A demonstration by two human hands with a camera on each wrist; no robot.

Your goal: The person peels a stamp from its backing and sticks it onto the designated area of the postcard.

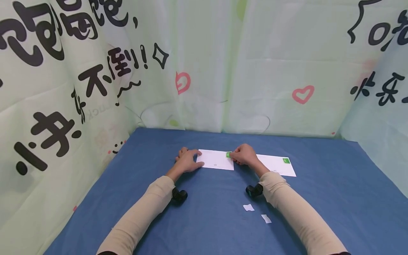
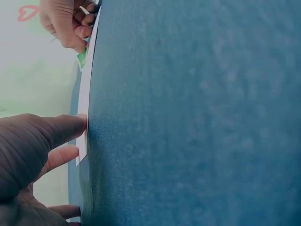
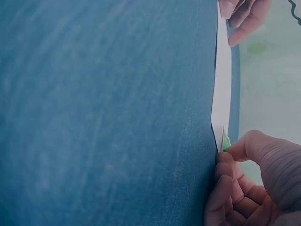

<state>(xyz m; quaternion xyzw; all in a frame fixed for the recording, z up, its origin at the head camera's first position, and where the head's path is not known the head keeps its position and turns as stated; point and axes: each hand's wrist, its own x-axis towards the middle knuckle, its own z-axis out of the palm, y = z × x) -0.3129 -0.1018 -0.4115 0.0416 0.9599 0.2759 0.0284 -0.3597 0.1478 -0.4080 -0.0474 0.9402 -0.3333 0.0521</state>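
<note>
A white envelope point(image 1: 214, 160) lies flat on the blue cloth in the head view. My left hand point(image 1: 187, 161) rests at its left end, thumb and fingers spread and touching the paper. At the upper right corner my right hand point(image 1: 244, 155) pinches a small green stamp point(image 1: 228, 154) between thumb and forefinger. In the right wrist view the stamp point(image 3: 226, 142) stands partly raised over the envelope's end. The left wrist view shows the left thumb point(image 2: 70, 127) pressing on the near edge of the envelope point(image 2: 84, 94).
To the right lies a second white envelope point(image 1: 271, 164), partly behind my right wrist, bearing a green stamp point(image 1: 286, 160). Two small white paper scraps point(image 1: 248, 207) lie nearer me, by the right forearm. Printed curtains point(image 1: 255, 71) hang around the blue-covered table point(image 1: 210, 219).
</note>
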